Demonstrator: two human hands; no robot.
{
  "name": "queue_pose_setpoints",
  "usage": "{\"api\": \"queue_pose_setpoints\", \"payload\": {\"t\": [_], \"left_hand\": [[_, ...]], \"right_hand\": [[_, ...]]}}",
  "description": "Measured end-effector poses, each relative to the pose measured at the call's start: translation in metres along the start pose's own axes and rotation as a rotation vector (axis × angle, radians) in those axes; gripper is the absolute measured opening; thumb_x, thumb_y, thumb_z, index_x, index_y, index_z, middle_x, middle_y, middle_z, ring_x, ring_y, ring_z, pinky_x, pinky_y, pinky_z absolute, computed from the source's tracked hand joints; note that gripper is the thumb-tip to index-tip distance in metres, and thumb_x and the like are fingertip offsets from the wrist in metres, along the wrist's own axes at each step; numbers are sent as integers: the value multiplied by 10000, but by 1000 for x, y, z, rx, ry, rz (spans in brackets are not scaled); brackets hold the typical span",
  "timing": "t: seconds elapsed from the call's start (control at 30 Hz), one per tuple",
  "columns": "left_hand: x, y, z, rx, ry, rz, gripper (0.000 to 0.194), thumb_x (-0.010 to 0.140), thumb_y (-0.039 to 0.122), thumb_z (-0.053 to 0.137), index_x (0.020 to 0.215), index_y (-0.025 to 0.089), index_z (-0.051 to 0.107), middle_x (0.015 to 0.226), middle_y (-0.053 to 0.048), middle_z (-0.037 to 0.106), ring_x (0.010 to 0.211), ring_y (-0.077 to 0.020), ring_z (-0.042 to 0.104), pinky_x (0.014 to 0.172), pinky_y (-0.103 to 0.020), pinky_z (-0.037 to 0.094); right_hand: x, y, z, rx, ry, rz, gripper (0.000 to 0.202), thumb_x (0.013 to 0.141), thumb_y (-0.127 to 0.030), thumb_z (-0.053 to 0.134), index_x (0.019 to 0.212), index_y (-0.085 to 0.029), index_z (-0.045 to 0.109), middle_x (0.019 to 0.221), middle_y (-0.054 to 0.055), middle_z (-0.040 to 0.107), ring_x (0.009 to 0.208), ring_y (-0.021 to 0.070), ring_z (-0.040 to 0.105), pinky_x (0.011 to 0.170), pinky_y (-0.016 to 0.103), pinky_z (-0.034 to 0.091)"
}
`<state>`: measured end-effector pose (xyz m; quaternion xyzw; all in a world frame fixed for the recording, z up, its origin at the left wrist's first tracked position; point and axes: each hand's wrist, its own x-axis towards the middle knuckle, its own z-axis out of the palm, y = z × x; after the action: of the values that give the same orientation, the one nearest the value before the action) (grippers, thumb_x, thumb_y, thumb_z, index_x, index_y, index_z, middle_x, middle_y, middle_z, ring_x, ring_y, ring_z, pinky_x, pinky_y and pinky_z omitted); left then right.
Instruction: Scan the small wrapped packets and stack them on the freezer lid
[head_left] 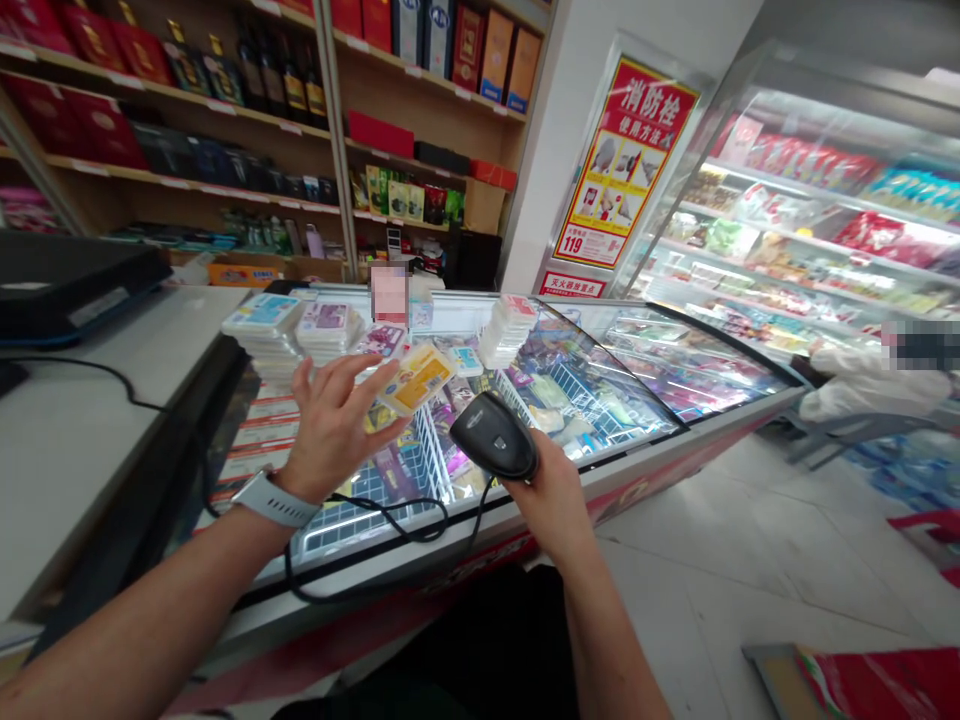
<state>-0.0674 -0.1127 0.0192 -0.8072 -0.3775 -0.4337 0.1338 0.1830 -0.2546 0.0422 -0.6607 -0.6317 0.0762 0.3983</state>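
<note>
My right hand (551, 490) is closed round the handle of a black barcode scanner (491, 437); its head points up and left. A cable runs from the scanner over the freezer's front edge. My left hand (341, 420), with a pale watch on the wrist, has its thumb and index finger at the left edge of a flat clear plastic pack with a yellow label (418, 378), which is tilted above the freezer glass; its other fingers are spread. Beyond it lies a pack with a purple label (382, 341). A small blue-labelled pack (466, 361) lies to the right.
Stacks of blue-labelled packs (262, 313), purple-labelled packs (324, 325) and red-labelled packs (511, 330) stand on the chest freezer (637, 445). A counter (90, 420) is at left, shelves of bottles and boxes behind. A person in white (862, 375) sits at far right.
</note>
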Motion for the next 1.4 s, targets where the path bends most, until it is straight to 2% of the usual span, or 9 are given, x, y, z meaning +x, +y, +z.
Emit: {"api": "queue_pose_setpoints", "payload": {"t": [0.27, 0.63, 0.97, 1.07, 1.17, 1.3, 1.4], "left_hand": [[0, 1, -4, -14, -29, -43, 587, 835, 403, 724, 1385, 298, 547, 1415, -122, 583, 1348, -331, 500, 1226, -591, 127], [-2, 2, -2, 55, 41, 75, 615, 838, 390, 735, 1402, 271, 521, 1365, -136, 616, 1292, -327, 543, 1195, -591, 193], [-2, 4, -1, 67, 53, 85, 601, 847, 405, 729, 1391, 262, 520, 1342, -137, 630, 1270, -330, 560, 1184, -600, 216], [-1, 5, -2, 63, 46, 43, 586, 853, 434, 718, 1376, 249, 528, 1358, -141, 616, 1275, -342, 553, 1178, -617, 224], [5, 0, -2, 56, 50, -66, 594, 847, 465, 716, 1364, 235, 536, 1393, -149, 578, 1295, -358, 528, 1161, -635, 247], [20, -17, 1, 122, 76, -180, 575, 823, 551, 705, 1292, 242, 582, 1451, -152, 514, 1358, -389, 457, 1119, -639, 293], [33, -30, 6, 194, 64, -217, 554, 810, 577, 695, 1244, 244, 607, 1496, -162, 477, 1427, -404, 378, 1123, -653, 270]], "right_hand": [[4, -5, 3, 8, -33, 17, 193, 792, -146, 652, 978, -193, 629, 936, 58, 696, 903, 255, 633, 803, 337, 439], [4, -7, 1, 35, -35, 20, 239, 797, -139, 646, 1031, -185, 645, 981, 73, 708, 949, 274, 643, 825, 350, 447], [4, -5, 2, 57, -25, 9, 281, 796, -140, 650, 1072, -194, 651, 1020, 77, 712, 978, 275, 645, 849, 358, 456], [3, -4, 2, 44, -12, 13, 246, 800, -148, 646, 1042, -194, 649, 1001, 73, 710, 967, 276, 644, 844, 361, 450], [3, -3, 2, 47, -7, 9, 209, 795, -140, 641, 997, -195, 643, 951, 60, 703, 924, 266, 644, 818, 350, 446], [2, -1, 1, 45, 5, 2, 170, 798, -149, 651, 960, -196, 640, 934, 58, 702, 914, 264, 645, 813, 347, 444], [2, 2, 0, 33, 16, -1, 172, 804, -158, 663, 970, -196, 645, 968, 66, 710, 946, 274, 654, 835, 355, 445]]}}
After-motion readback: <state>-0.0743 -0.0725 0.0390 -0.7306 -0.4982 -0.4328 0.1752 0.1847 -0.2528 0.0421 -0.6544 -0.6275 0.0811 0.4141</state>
